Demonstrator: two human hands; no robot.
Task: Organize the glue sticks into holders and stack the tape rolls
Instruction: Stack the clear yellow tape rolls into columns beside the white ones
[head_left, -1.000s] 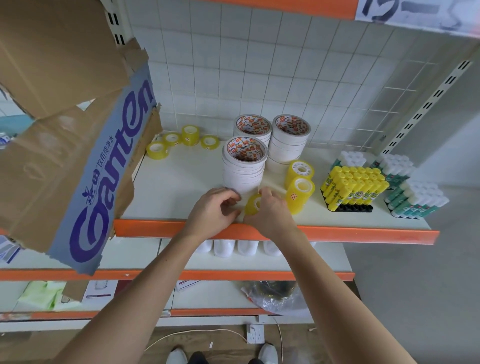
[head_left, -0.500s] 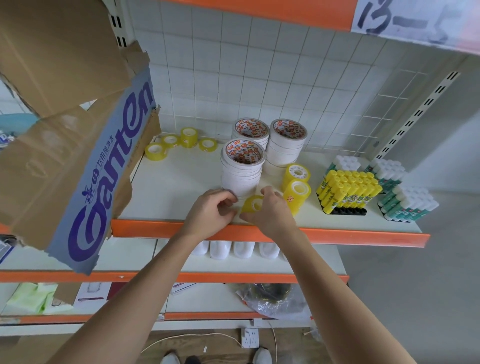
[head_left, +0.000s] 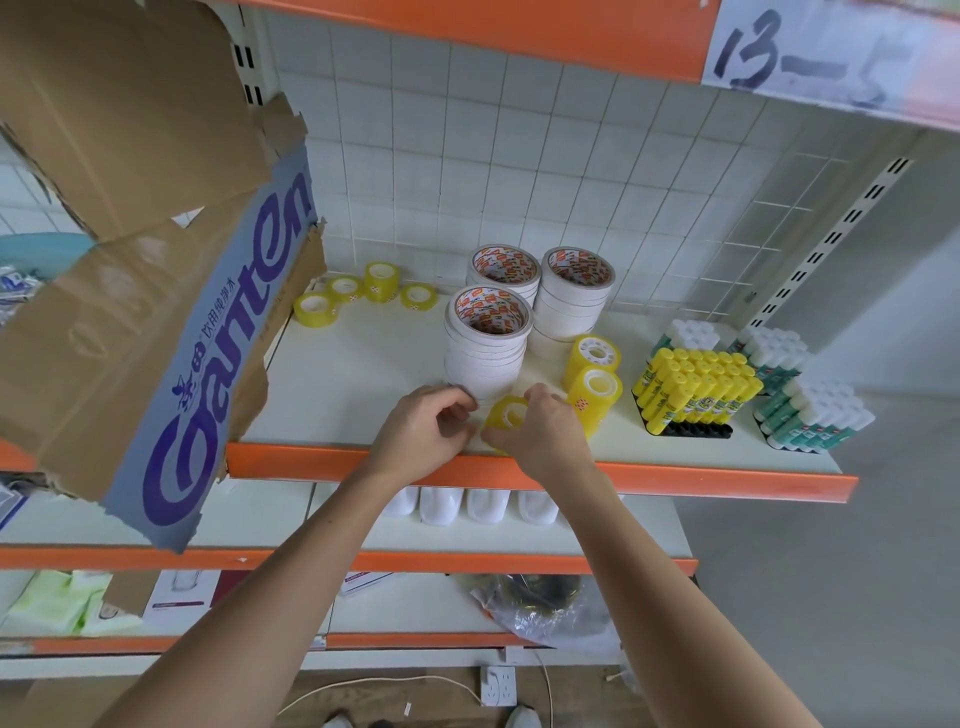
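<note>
Where the front edge of the white shelf (head_left: 363, 364) meets its orange lip, a small yellow tape roll (head_left: 506, 415) is held tilted on edge by the right hand (head_left: 540, 431), whose fingers are curled over its rim. The left hand (head_left: 423, 434) is seen just beside the roll with its fingers curled inward toward the roll's left side; whether its fingertips pinch the roll or the loose tape end cannot be told. Directly behind the hands, a stack of white tape rolls (head_left: 485, 353) with red-printed cores is shown upright, and two further white stacks (head_left: 574, 296) are placed behind it near the tiled back wall. Just right of the right hand, two taller yellow tape rolls (head_left: 595, 384) are set close together, one behind the other. Four small yellow rolls (head_left: 363, 293) are scattered at the back left of the shelf, well apart from the hands. On the right part of the shelf, yellow glue sticks (head_left: 696, 389) are packed tilted in a black holder (head_left: 685, 428), with white-capped green glue sticks (head_left: 810, 415) grouped beside and behind them. A torn cardboard box (head_left: 156, 291) with purple lettering is seen at the left, overhanging the shelf.
</note>
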